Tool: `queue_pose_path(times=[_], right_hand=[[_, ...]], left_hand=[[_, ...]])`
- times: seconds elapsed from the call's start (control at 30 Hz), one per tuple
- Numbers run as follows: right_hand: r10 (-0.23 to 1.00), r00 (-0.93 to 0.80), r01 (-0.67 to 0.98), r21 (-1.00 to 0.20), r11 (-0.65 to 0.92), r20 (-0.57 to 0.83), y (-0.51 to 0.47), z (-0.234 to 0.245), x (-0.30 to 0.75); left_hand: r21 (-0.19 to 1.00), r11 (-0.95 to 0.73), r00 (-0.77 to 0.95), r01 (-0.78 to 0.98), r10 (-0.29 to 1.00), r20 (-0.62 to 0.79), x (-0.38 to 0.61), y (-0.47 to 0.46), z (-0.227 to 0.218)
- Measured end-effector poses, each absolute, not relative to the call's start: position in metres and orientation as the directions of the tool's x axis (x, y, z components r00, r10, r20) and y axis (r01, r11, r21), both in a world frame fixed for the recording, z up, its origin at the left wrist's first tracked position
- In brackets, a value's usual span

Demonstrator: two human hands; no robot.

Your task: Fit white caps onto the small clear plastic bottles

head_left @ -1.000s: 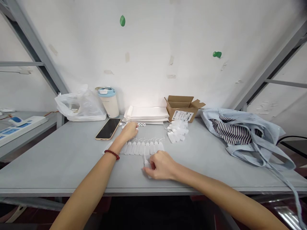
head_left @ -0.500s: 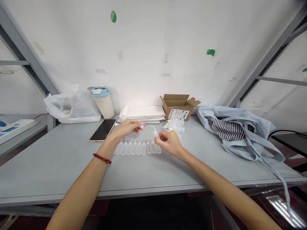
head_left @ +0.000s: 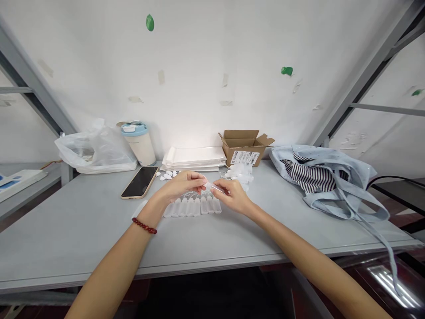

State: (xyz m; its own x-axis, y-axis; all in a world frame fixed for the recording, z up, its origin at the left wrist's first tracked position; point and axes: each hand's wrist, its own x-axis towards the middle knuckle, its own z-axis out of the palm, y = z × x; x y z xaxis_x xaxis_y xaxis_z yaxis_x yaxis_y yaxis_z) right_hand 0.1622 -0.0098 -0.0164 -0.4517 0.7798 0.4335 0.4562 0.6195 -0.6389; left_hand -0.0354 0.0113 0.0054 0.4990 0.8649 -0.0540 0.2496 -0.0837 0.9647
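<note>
My right hand [head_left: 234,195] is closed around a small translucent plastic bottle [head_left: 217,188], which lies tilted with its top toward the left. My left hand [head_left: 186,185] pinches at that top end; the small white cap in its fingers is mostly hidden. The two hands nearly meet above a row of similar translucent bottles [head_left: 190,207], laid side by side with thin straps at their tops. The left forearm covers part of the row's left end. Several loose white caps [head_left: 168,175] lie behind my left hand.
A pile of translucent bottles [head_left: 242,172] lies before an open cardboard box [head_left: 244,156]. Stacked white sheets [head_left: 195,157], a phone [head_left: 140,182], a lidded cup [head_left: 141,148] and a plastic bag [head_left: 99,150] stand left of it. A blue cloth bag [head_left: 318,177] is at the right.
My left hand has moved right with the white cap and now meets the bottle in my right hand. The bottle has tipped from near upright toward level. Loose caps behind my left hand have come into view.
</note>
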Motion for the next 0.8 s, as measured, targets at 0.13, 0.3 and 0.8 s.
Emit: queue_pose_path(times=[0.13, 0.3, 0.8], right_hand=[[0.742, -0.496, 0.456, -0.592, 0.664, 0.45, -0.007, -0.018, 0.164], [0.772, -0.474, 0.461, -0.627, 0.628, 0.424, -0.004, -0.019, 0.164], [0.747, -0.458, 0.599, -0.454, 0.66, 0.482, 0.001, -0.037, 0.163]], left_hand=[[0.969, -0.083, 0.497, 0.234, 0.867, -0.045, -0.036, 0.013, 0.004], [0.962, -0.141, 0.461, 0.233, 0.887, 0.019, -0.033, 0.014, 0.001], [0.909, -0.222, 0.463, 0.352, 0.886, 0.037, -0.019, 0.012, -0.008]])
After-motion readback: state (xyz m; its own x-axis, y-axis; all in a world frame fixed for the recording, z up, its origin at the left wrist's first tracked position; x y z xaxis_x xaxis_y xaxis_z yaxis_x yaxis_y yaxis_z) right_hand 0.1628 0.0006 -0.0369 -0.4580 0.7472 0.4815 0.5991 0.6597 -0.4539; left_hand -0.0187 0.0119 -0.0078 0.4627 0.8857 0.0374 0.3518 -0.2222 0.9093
